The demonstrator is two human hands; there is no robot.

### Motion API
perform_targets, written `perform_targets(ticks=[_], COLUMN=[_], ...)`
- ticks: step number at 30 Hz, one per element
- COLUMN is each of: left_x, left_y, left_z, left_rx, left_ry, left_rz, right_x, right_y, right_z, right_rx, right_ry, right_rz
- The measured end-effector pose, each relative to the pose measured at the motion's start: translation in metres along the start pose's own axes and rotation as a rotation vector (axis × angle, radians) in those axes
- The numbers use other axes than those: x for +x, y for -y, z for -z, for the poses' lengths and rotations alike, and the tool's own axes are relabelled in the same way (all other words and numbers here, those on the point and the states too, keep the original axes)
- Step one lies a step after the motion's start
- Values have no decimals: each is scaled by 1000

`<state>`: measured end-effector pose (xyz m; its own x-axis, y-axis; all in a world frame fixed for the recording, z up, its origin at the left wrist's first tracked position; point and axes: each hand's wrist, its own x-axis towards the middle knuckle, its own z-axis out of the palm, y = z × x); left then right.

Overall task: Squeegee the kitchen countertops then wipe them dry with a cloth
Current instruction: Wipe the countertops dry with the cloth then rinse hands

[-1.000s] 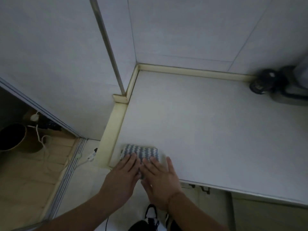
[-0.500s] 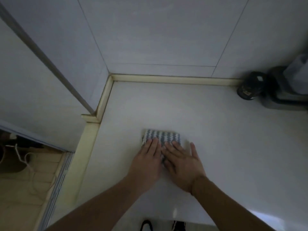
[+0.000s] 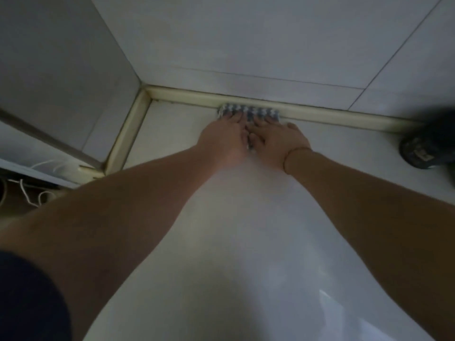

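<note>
Two hands lie flat on one small cloth [image 3: 248,112]. The cloth has blue and white stripes. It sits on the white desk [image 3: 221,242], at the far edge, touching the cream strip [image 3: 320,115] where the desk meets the wall [image 3: 270,45]. The corner of the desk is a little way to its left.

One dark round jar [image 3: 418,151] stands on the desk far to the right, well apart from the cloth. It is blurry, so what is in it cannot be told.

The left hand [image 3: 222,136] and the right hand [image 3: 278,139] are side by side and touch each other. Both arms reach straight out across the desk. The fingers are straight and press down on the cloth, so each grip is open and not curled round anything. A thin band [image 3: 295,151] goes round the right wrist. A dark sleeve [image 3: 27,299] shows on the left arm.
</note>
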<state>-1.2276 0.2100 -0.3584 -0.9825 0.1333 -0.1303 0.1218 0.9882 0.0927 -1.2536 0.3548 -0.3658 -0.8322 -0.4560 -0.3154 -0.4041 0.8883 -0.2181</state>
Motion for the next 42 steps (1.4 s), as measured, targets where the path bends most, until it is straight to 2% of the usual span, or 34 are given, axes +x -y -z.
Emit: perform_targets(ticks=[4,8,11,13,15,18,20,24,27,30,33,35,37,40,42], left_x=[-2,-40,-109,-164,-221,-303,-354,-405,-406,-399,-381,-346,-302,-222,-171], left_y=[-3,-17,-24,-28,-31,-41,-51,-60,-76,-125,-166,-173,-168,-162,-159], left_z=[0,1,-3,-13,-22,-39,-39,-49,-58,-72,-83,-72,-61,-59,-57], left_rx=[4,47,59,140,119,199,185,137,85,145,21,-3,76,126,64], left_ry=[-6,25,46,-59,-80,100,165,190,206,329,364,308,284,164,176], left_rz=[-7,2,-85,-245,-276,-237,-233,-225,-197,-264,-257,-246,-266,-316,-304], right_x=[2,-35,-95,-144,-198,-276,-321,-369,-379,-404,-412,-388,-351,-291,-252], right_y=[5,26,46,66,91,122,136,152,139,108,69,51,36,2,-23], right_z=[3,-10,-32,-51,-66,-95,-119,-135,-130,-129,-131,-119,-101,-78,-61], right_rx=[-53,-28,-18,-27,4,25,26,50,31,85,123,71,54,81,71], right_ry=[5,-17,2,-3,15,68,84,115,62,119,-29,-25,-19,-50,-47], right_rz=[-16,-44,-32,-28,-17,-4,12,-32,-17,-103,-97,-138,-170,-191,-203])
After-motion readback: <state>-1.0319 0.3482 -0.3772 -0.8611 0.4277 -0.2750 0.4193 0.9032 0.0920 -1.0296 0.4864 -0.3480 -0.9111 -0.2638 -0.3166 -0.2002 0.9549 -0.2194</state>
